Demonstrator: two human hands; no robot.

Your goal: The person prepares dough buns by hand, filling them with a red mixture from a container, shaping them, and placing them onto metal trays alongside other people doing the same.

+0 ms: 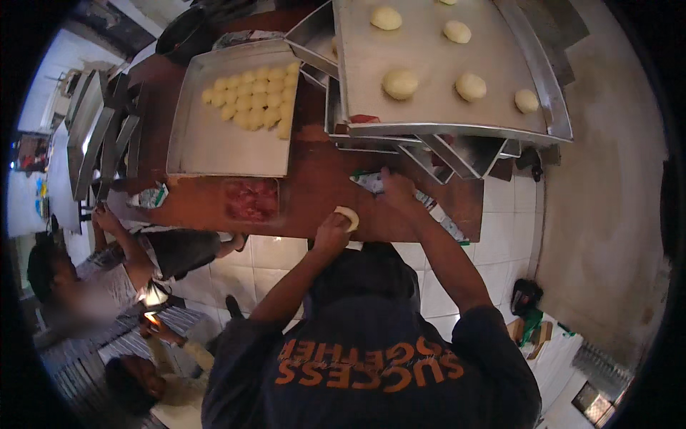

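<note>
My left hand (331, 234) is closed around a pale, flattened round of dough (348, 217) just over the table's front edge. The dough bends in a curve between thumb and fingers. Farther right, my right hand (399, 189) rests with curled fingers on a white and green plastic packet (439, 212) lying along the table. Part of the packet sticks out to the left of that hand, and the rest runs under my wrist. To the left of my hands, a clear shallow tub (251, 200) holds a red, lumpy filling.
Many small dough balls (259, 93) crowd one end of a metal tray (214, 154). A bigger tray (429, 114) with spaced dough balls sits on stacked pans at right, overhanging the table (321, 161). Two people (93, 279) are at left, by upright pans (100, 136).
</note>
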